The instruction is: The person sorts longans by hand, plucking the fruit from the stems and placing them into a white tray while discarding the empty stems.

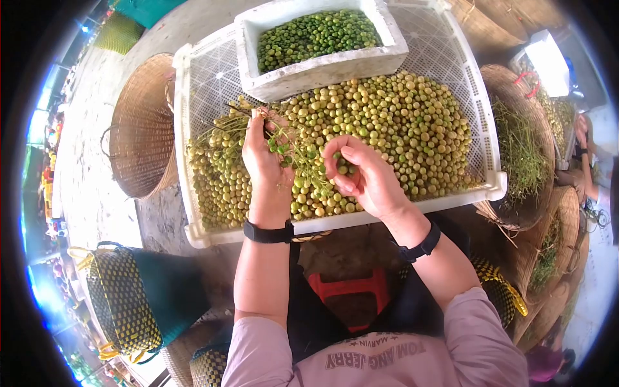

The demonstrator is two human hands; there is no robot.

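Note:
My left hand (264,145) is closed around a leafy, branching fruit stem (303,164); the sprig hangs to the right from its fingers, with small green fruits on it. To the right of the sprig is my right hand (364,174), its fingers curled and several small green fruits (347,169) showing inside the curl. Both hands are over a heap of round yellow-green fruits (400,122) in a white perforated plastic tray (487,132). Thin twigs (222,122) lie at the tray's left side.
A white foam box (322,71) of greener fruits (316,39) stands at the tray's back. Wicker baskets stand on the left (138,129) and right (541,116), the right one holding stripped stems (519,151). A red stool (348,287) is below. Another person's arm (587,158) shows far right.

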